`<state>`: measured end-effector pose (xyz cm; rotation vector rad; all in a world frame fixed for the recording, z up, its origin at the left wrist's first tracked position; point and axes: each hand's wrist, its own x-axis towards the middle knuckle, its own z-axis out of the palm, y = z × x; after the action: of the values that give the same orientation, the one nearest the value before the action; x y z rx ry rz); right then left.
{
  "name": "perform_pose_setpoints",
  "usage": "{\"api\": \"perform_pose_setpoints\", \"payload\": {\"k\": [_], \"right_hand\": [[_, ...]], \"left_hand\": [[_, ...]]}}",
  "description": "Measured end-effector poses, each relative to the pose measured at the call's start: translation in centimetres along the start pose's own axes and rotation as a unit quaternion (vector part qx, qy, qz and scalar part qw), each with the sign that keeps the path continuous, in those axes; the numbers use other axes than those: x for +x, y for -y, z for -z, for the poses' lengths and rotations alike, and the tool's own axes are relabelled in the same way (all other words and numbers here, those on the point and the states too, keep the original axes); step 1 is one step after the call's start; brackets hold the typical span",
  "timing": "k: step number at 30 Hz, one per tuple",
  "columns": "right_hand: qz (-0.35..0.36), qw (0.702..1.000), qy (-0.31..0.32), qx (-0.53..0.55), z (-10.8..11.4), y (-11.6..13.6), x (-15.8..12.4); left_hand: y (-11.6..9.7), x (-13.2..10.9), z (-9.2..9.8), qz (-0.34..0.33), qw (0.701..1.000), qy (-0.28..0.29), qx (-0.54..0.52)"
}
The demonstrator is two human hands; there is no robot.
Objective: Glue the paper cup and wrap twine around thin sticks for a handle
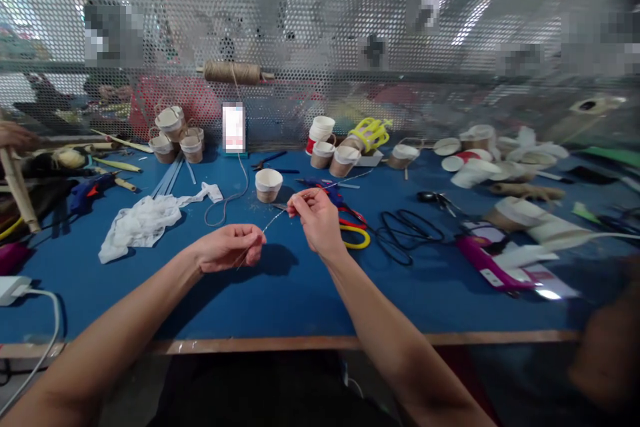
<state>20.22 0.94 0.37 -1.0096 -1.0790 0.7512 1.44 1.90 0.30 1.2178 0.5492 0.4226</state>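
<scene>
- Head view: left hand (231, 247) and right hand (316, 217) each pinch an end of a thin strand (274, 219) — perhaps wire — stretched between them over the blue table (280, 293).
- Just beyond stands a paper cup (269, 185); a white cloth (145, 220) lies left.

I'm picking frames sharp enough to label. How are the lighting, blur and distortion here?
Head view: the centre is sharp, so the left hand, right hand and the thin strand between them read clearly; the hands cast soft shadows on the blue table; the edges blur and bend, worst at lower right; bright glare streaks the perforated screen at upper right.
</scene>
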Motion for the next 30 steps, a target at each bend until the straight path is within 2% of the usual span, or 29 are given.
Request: {"api": "perform_pose_setpoints", "payload": {"k": [2, 3, 4, 6, 7, 8, 9, 10, 12, 13, 15, 16, 19, 21, 22, 24, 25, 26, 27, 28, 30], "right_hand": [[-0.001, 1.0, -0.002, -0.01, 0.0, 0.0, 0.0], [-0.003, 1.0, -0.004, -0.017, 0.0, -0.1, 0.0], [-0.005, 1.0, -0.006, -0.023, 0.1, -0.1, 0.0], [-0.008, 0.999, -0.011, -0.033, 0.1, -0.1, 0.0], [-0.008, 0.999, -0.015, -0.035, 0.1, -0.2, 0.0], [-0.008, 0.999, -0.017, -0.034, 0.1, -0.2, 0.0], [-0.007, 0.999, -0.019, -0.031, 0.1, -0.2, 0.0], [-0.006, 0.999, -0.02, -0.026, 0.1, -0.2, 0.1], [-0.006, 1.0, -0.019, -0.012, 0.1, -0.2, 0.1], [-0.006, 1.0, -0.017, -0.005, 0.1, -0.2, 0.1], [-0.006, 1.0, -0.012, 0.005, 0.1, -0.2, 0.2], [-0.007, 1.0, -0.009, 0.008, 0.1, -0.2, 0.2], [-0.01, 1.0, -0.007, 0.001, 0.1, -0.2, 0.1], [-0.011, 1.0, -0.011, -0.012, 0.1, -0.2, 0.0], [-0.012, 1.0, -0.015, -0.02, 0.1, -0.2, 0.0], [-0.013, 0.999, -0.023, -0.032, 0.1, -0.2, -0.1], [-0.013, 0.999, -0.027, -0.035, 0.0, -0.2, -0.1], [-0.013, 0.999, -0.029, -0.035, 0.0, -0.2, -0.1], [-0.013, 0.999, -0.03, -0.033, 0.0, -0.2, -0.1], [-0.014, 0.999, -0.03, -0.029, 0.0, -0.2, 0.0], [-0.015, 0.999, -0.028, -0.017, 0.1, -0.3, 0.1]], "left_hand": [[0.1, 0.3, -0.7, -0.012, 0.996, -0.033, 0.076], [0.0, 0.3, -1.1, -0.027, 0.987, -0.073, 0.142], [-0.2, 0.3, -1.4, -0.049, 0.965, -0.127, 0.224], [-0.7, 0.3, -1.9, -0.092, 0.88, -0.239, 0.399], [-0.9, 0.2, -1.9, -0.101, 0.845, -0.269, 0.452], [-1.1, 0.0, -1.8, -0.096, 0.84, -0.267, 0.462], [-1.3, -0.1, -1.5, -0.082, 0.864, -0.236, 0.436], [-1.4, -0.2, -1.2, -0.062, 0.906, -0.189, 0.374], [-1.3, -0.4, -0.4, -0.022, 0.978, -0.093, 0.188], [-1.2, -0.5, -0.1, -0.009, 0.993, -0.058, 0.097], [-0.8, -0.4, 0.4, 0.001, 1.0, -0.02, -0.019], [-0.5, -0.3, 0.4, 0.0, 0.999, -0.01, -0.035], [-0.1, 0.1, -0.1, -0.004, 1.0, -0.012, 0.008], [-0.1, 0.3, -0.7, -0.019, 0.988, -0.078, 0.129], [-0.3, 0.3, -1.1, -0.039, 0.967, -0.133, 0.214], [-0.7, 0.2, -1.5, -0.087, 0.884, -0.245, 0.389], [-0.9, 0.1, -1.6, -0.103, 0.844, -0.278, 0.447], [-1.1, 0.0, -1.6, -0.104, 0.833, -0.283, 0.464], [-1.2, -0.1, -1.4, -0.094, 0.85, -0.264, 0.446], [-1.3, -0.2, -1.2, -0.076, 0.887, -0.226, 0.395], [-1.3, -0.4, -0.4, -0.031, 0.966, -0.13, 0.221]]}}
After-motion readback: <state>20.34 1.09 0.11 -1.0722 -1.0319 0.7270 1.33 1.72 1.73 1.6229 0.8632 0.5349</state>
